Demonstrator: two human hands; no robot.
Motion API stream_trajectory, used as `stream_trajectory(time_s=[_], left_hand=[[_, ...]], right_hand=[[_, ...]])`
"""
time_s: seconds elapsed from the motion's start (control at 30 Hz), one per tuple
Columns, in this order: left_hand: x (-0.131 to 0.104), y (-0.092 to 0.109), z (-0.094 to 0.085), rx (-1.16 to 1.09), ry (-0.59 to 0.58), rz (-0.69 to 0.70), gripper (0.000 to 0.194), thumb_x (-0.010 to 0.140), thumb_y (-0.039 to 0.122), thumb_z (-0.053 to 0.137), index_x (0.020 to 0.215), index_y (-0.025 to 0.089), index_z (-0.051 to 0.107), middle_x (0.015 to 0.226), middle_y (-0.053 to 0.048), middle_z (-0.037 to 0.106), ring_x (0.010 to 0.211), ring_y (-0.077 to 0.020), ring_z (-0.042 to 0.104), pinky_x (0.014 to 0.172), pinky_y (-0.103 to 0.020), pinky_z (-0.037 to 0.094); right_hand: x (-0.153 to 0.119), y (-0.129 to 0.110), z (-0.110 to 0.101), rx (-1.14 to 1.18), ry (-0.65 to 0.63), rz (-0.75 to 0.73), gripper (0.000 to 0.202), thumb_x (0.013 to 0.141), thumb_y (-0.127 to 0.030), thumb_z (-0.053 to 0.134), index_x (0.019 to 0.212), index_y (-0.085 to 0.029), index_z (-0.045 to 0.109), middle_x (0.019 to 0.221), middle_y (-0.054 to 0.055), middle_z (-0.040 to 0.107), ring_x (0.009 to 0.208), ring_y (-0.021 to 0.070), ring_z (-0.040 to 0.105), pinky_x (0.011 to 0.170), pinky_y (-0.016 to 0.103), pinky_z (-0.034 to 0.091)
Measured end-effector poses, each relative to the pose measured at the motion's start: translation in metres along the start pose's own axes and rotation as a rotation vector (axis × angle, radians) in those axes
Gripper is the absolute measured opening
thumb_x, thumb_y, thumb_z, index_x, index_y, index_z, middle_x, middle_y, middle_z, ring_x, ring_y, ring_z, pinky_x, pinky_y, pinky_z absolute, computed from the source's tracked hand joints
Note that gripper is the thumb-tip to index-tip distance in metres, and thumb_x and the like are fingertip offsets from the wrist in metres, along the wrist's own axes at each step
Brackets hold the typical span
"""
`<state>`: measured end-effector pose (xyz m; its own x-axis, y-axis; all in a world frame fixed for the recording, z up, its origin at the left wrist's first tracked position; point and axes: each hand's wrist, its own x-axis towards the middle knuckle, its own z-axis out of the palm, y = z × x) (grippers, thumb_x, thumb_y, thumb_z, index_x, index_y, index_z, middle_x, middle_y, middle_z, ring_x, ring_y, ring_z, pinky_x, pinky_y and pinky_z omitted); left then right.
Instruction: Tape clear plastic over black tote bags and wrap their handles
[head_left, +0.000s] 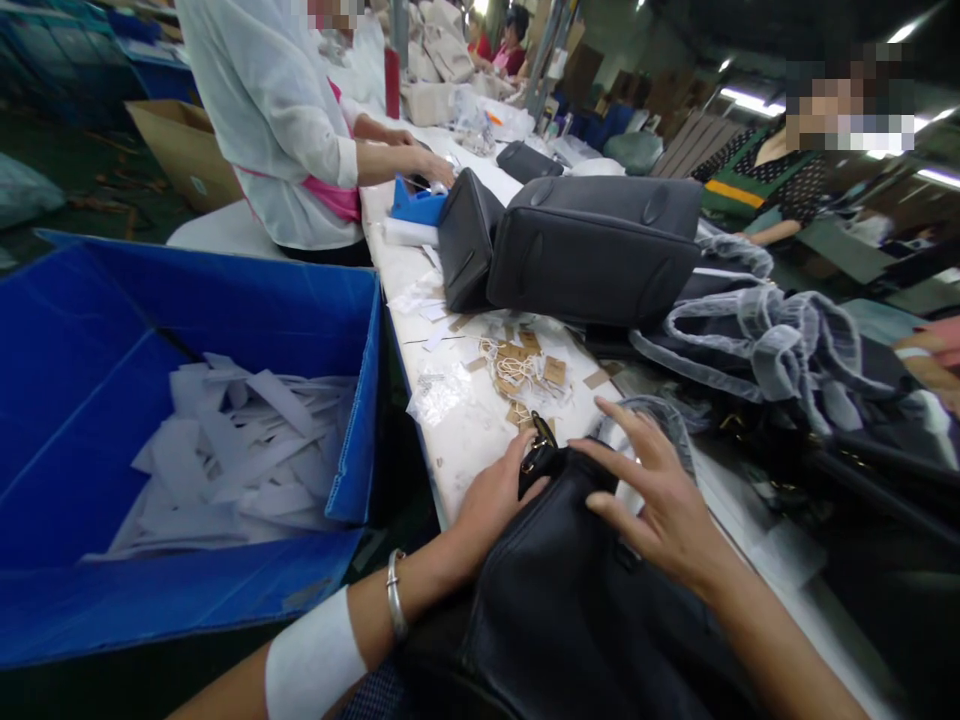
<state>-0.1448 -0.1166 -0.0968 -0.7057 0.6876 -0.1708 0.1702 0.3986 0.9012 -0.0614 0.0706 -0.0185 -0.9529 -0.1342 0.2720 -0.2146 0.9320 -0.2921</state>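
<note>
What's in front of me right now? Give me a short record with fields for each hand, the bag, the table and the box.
Left hand: holds the black bag near a gold-toned fitting
Right hand: fingers spread, at the bag's upper edge
Bag: black, smooth-surfaced, nearest the camera
Table: white; brown tags with pale strings, dark grey bags beyond
Box: blue, open, left of table, white strips inside

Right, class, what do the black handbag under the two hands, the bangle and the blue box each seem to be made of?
Black handbag: leather or imitation, softly glossy, judging by its supple folds.
Bangle: silver-toned metal, polished, from its bright highlights.
Blue box: probably corrugated plastic, smooth, given its sheen and thin, creased walls.
</note>
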Motion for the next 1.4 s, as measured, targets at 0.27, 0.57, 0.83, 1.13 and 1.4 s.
stream_trajectory(time_s=[0.27,0.57,0.83,1.13,1.4], left_hand=[[-0.006,-0.003,-0.001,0.113,-0.013,0.084,0.069,0.09,0.035,0.055,0.152,0.025,0.027,0.142,-0.014,0.049,0.121,-0.0316,0.057,0.102,-0.045,0.046],[-0.058,-0.022,-0.027,-0.083,0.123,0.241,0.045,0.091,0.032,0.057,0.134,0.023,0.053,0.129,-0.008,0.061,0.115,-0.0213,0.059,0.102,-0.031,0.047],[0.017,0.003,-0.021,0.254,-0.053,0.171,0.057,0.089,0.046,0.055,0.139,0.019,0.045,0.106,-0.013,0.07,0.099,-0.0353,0.067,0.086,-0.045,0.051],[-0.043,-0.02,-0.049,-0.389,0.01,0.043,0.047,0.096,0.049,0.043,0.124,0.016,0.06,0.102,-0.009,0.07,0.083,-0.0198,0.068,0.081,-0.032,0.053],[-0.152,-0.028,-0.05,-0.251,-0.024,-0.066,0.054,0.08,0.063,0.064,0.118,0.025,0.066,0.104,-0.004,0.072,0.094,-0.0241,0.065,0.083,-0.03,0.048]], right_hand=[[0.008,-0.015,0.032,0.285,-0.156,-0.251,0.044,0.088,-0.064,0.051,0.094,-0.022,0.065,0.086,0.005,0.068,0.083,0.0206,0.062,0.08,0.036,0.045],[0.021,-0.01,0.038,0.214,-0.175,-0.36,0.044,0.093,-0.06,0.046,0.091,-0.019,0.061,0.081,0.006,0.065,0.076,0.0199,0.06,0.074,0.034,0.043],[0.013,-0.011,0.037,0.255,-0.166,-0.322,0.044,0.094,-0.059,0.044,0.093,-0.019,0.062,0.083,0.007,0.066,0.078,0.0215,0.061,0.074,0.035,0.045],[0.027,-0.003,0.055,0.18,-0.145,-0.328,0.027,0.097,-0.042,0.047,0.089,-0.021,0.063,0.076,0.004,0.065,0.071,0.019,0.061,0.069,0.032,0.044],[0.048,-0.013,0.099,-0.081,-0.224,-0.373,0.039,0.099,-0.036,0.043,0.068,-0.02,0.061,0.064,0.004,0.062,0.062,0.017,0.054,0.064,0.032,0.036]])
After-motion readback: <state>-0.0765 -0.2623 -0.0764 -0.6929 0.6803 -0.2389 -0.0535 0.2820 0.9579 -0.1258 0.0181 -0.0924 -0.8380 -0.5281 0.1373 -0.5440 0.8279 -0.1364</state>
